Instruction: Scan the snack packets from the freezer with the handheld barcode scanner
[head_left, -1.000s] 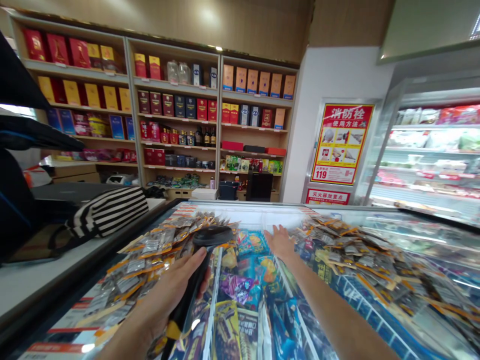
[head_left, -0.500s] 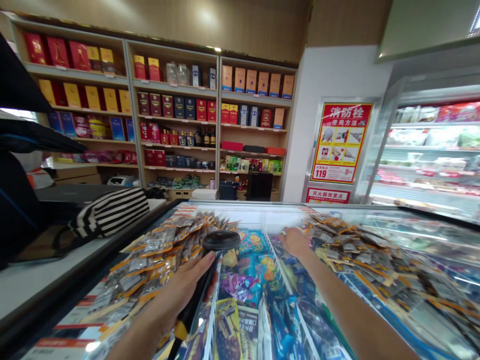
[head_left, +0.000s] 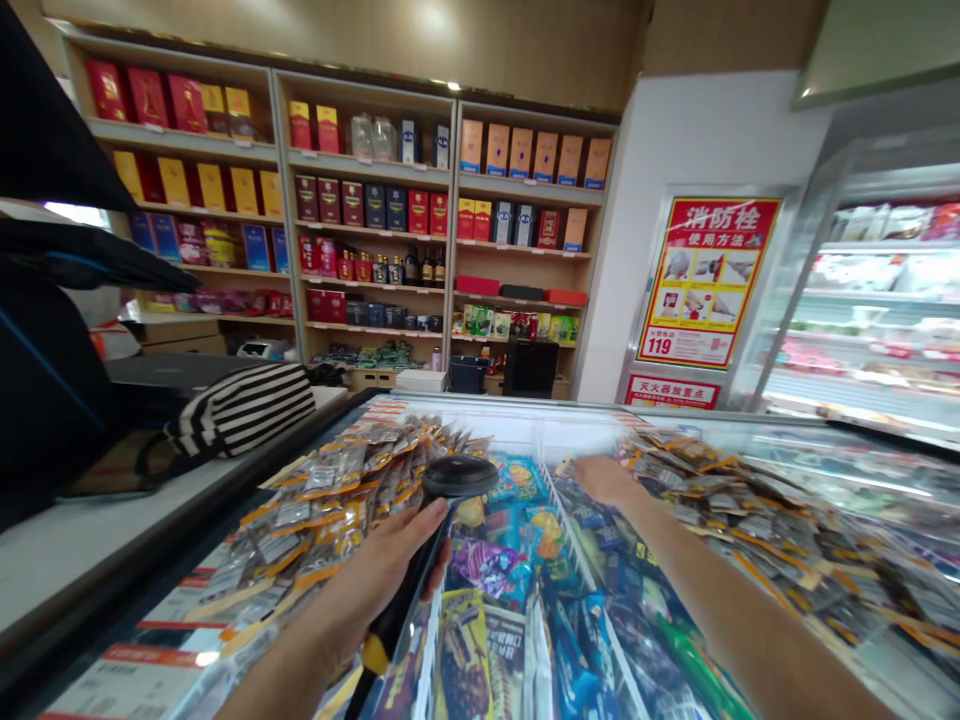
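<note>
My left hand [head_left: 382, 565] is closed around the black handle of what looks like a barcode scanner. The scanner [head_left: 459, 476] has a wide oval head on top, a yellow patch low on its grip and a cord below. It is held over the open chest freezer, above colourful snack-like packets [head_left: 487, 565]. My right hand [head_left: 607, 480] reaches down at the far part of the freezer, beside a white wire divider [head_left: 562, 515] and over dark blue packets [head_left: 615, 560]. Blur hides its fingers, so I cannot see whether it holds anything.
Small clear packets with orange edges lie heaped on the glass at left [head_left: 337, 480] and right [head_left: 742, 505]. A striped bag [head_left: 244, 405] sits on the left counter. Shelves of boxes [head_left: 367, 205] and a red sign [head_left: 705, 280] stand behind.
The view has turned slightly left, so the scene sits further right. My left hand still grips the scanner. My right hand stays near the far divider, its fingers less distinct.
</note>
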